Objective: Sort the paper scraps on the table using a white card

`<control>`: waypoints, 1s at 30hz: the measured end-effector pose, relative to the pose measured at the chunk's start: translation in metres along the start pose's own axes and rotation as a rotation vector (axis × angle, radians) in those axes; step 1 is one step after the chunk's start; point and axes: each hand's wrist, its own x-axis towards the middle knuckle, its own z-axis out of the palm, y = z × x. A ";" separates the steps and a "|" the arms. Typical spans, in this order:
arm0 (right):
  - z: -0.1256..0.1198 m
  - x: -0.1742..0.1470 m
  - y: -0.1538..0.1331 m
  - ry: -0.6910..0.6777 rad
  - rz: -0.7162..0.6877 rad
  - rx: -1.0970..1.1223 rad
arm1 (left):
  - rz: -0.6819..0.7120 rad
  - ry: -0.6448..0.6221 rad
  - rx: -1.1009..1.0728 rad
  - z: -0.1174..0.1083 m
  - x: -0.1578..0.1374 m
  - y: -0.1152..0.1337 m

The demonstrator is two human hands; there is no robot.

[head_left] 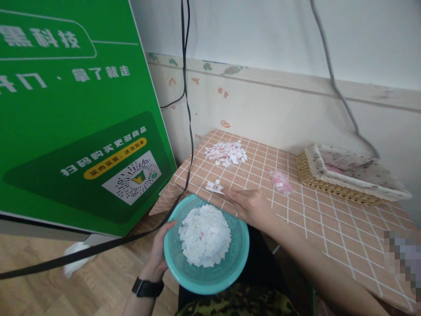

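My left hand [162, 245], with a black watch on the wrist, grips the left rim of a round teal plastic basket [241, 259]. A heap of small white paper scraps [205, 237] fills the basket's middle, with a fleck of pink among them. My right hand [251, 204] reaches over the near table edge, its fingers stretched out flat. Their tips touch a few white paper pieces [214, 188] on the tablecloth, just above the basket's far rim. My right thumb is hidden. Farther back lies a loose pile of white and pinkish scraps [226, 152].
A brown-and-white checked cloth covers the table [315, 215]. On it lie a pink-and-white clump [280, 182] and a cloth-lined wicker basket [348, 186]. A black strap [188, 118] hangs close to the teal basket. The green panel [82, 131] stands at left.
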 end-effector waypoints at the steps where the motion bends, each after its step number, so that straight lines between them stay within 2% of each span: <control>1: -0.002 0.000 0.001 -0.001 -0.003 0.008 | 0.002 0.003 0.001 -0.001 0.000 0.000; 7: -0.010 0.006 0.016 0.132 0.109 -0.109 | -0.002 -0.010 0.003 -0.002 0.001 0.000; 13: -0.001 0.005 0.012 0.014 0.088 -0.132 | 0.011 -0.014 0.002 -0.001 0.001 0.001; 20: -0.001 0.012 0.014 0.078 0.105 -0.072 | 0.025 -0.002 0.017 0.001 -0.002 0.002; 30: 0.011 0.003 -0.008 -0.064 -0.049 -0.144 | 0.045 0.036 0.009 -0.002 0.001 0.002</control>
